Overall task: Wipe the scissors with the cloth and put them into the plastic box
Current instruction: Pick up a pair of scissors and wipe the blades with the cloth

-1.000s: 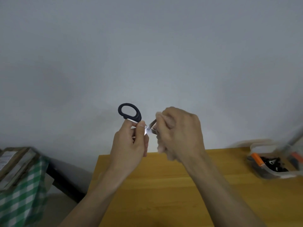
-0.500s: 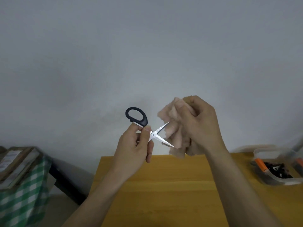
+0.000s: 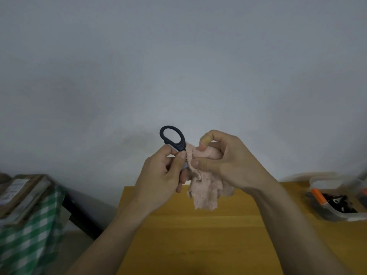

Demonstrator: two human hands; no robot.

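My left hand (image 3: 162, 175) grips small scissors (image 3: 179, 142) by the lower handle; the black upper handle loop sticks up above my thumb. The blades are hidden inside a pale pink cloth (image 3: 205, 192). My right hand (image 3: 224, 161) pinches that cloth around the blades, right beside my left hand, and the cloth's loose end hangs down over the wooden table (image 3: 198, 235). The clear plastic box (image 3: 335, 215) stands on the table at the far right, apart from both hands.
The plastic box holds an orange-handled tool (image 3: 318, 196) and several dark items. A stack of cardboard (image 3: 21, 193) lies on a green checked cloth (image 3: 31, 239) at the lower left, beyond the table's left edge. A grey wall fills the background.
Half a second ago the open blades were bare beside the cloth. My right hand has since come left and down, and the cloth now covers the blades.
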